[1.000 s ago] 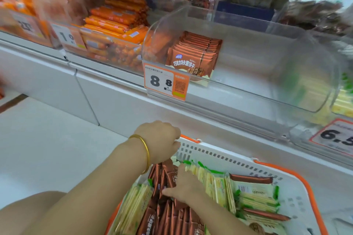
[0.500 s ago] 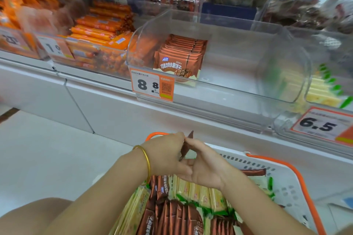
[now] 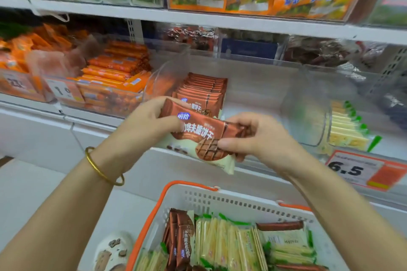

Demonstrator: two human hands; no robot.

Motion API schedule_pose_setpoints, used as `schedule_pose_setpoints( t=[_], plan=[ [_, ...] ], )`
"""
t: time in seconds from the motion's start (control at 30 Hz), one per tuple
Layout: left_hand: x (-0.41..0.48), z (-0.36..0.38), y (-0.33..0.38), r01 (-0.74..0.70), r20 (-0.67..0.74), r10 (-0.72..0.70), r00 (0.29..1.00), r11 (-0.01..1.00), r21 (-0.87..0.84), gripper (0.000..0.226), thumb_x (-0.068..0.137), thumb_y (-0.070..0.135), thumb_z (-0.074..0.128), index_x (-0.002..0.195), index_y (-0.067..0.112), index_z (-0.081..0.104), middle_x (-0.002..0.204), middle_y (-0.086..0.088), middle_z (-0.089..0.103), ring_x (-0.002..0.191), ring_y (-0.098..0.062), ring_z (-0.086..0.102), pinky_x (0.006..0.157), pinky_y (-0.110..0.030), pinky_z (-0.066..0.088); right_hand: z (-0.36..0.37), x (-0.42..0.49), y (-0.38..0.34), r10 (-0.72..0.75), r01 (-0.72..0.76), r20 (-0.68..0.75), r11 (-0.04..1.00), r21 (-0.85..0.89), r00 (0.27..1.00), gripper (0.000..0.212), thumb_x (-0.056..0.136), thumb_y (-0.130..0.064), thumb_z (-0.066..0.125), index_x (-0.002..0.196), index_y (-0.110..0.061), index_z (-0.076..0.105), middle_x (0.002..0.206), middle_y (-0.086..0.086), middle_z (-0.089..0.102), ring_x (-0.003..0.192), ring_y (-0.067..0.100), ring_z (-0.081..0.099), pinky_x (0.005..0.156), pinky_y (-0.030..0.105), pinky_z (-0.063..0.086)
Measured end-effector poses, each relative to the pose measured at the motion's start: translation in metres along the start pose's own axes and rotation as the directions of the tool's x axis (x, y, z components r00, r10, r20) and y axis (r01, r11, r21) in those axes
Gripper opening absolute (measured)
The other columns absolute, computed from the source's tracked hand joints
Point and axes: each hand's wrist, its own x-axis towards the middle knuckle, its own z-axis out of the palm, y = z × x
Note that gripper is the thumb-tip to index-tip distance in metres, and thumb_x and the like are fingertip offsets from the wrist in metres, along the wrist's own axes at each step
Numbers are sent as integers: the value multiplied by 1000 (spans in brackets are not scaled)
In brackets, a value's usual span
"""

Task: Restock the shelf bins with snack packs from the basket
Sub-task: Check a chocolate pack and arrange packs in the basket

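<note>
Both hands hold a brown wafer pack [image 3: 201,136] flat in front of the shelf. My left hand [image 3: 149,125] grips its left end and my right hand [image 3: 259,138] pinches its right end. Just behind it stands the clear bin [image 3: 253,85] with a row of the same brown packs [image 3: 202,92] at its left side. Below, the white basket with orange handles [image 3: 220,200] holds more brown packs [image 3: 180,240] and yellow-green packs [image 3: 242,242].
A neighbouring clear bin on the right holds yellow-green packs [image 3: 345,129] above a 6.5 price tag [image 3: 361,171]. Orange sausage sticks [image 3: 114,70] fill the bin to the left. An upper shelf [image 3: 198,17] carries orange bags. A slipper [image 3: 112,251] shows beside the basket.
Both hands rose out of the basket with a brown pack and now hold it flat at shelf height in front of the bin. The view tilted upward.
</note>
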Motion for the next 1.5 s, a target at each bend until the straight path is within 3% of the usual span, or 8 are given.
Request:
schedule_pose_setpoints(
  t=[0.13,0.2,0.33,0.67,1.03,1.2,1.37,1.5],
  plan=[
    [21,-4,-3,-208,-339,307,889,932,298,36,85,7,63,114,22,48,113,7,57,103,-5,55,86,-7,40,-15,57,-32,-82,36,-218,978,-206,972,17,78,-7,75,89,-13,64,78,2,67,63,6,65,50,22,55],
    [23,-3,-22,-258,-230,454,861,779,572,31,86,19,59,117,17,54,114,5,56,108,-11,52,91,-6,34,-15,90,-26,-64,-34,-263,936,-352,963,19,79,-13,76,90,-14,61,88,4,66,78,16,68,61,33,60],
    [26,1,-52,-258,60,402,914,461,849,50,83,49,36,114,19,63,112,1,64,117,-23,53,108,-46,29,5,142,6,9,-153,-212,723,-673,977,23,79,-23,76,85,-16,54,96,7,65,83,26,65,74,42,57],
    [30,5,-49,-231,50,407,912,410,882,39,83,47,36,90,22,66,89,8,66,97,-20,61,102,-34,18,27,165,23,7,-123,-126,277,-953,992,53,82,-40,69,120,-11,46,118,10,54,107,31,58,71,36,41],
    [28,5,-55,-256,65,418,906,419,871,39,85,42,37,101,21,65,100,6,65,109,-21,56,110,-39,18,21,151,8,-15,-192,-208,328,-925,978,63,80,-47,70,124,-13,39,119,9,47,100,29,58,67,34,40],
    [11,4,-36,-327,54,585,809,372,868,29,86,34,47,100,17,66,100,1,65,96,-25,56,86,-39,39,18,75,-27,-282,15,-283,731,-682,917,22,82,-32,68,89,-22,49,88,-1,59,81,25,61,65,35,46],
    [-12,2,-46,-235,203,123,971,385,892,25,93,39,44,107,28,61,104,9,63,98,-16,53,79,-31,45,59,20,52,87,-108,-68,892,-438,994,18,85,-15,63,75,-20,50,64,3,59,53,25,65,50,38,53],
    [-18,7,-65,-221,335,-346,876,330,918,37,97,40,43,130,26,50,133,4,51,120,-15,47,96,-26,36,111,19,169,496,-394,103,784,-480,862,6,90,-12,58,88,-14,53,74,9,60,61,27,60,62,45,56]
  ],
)
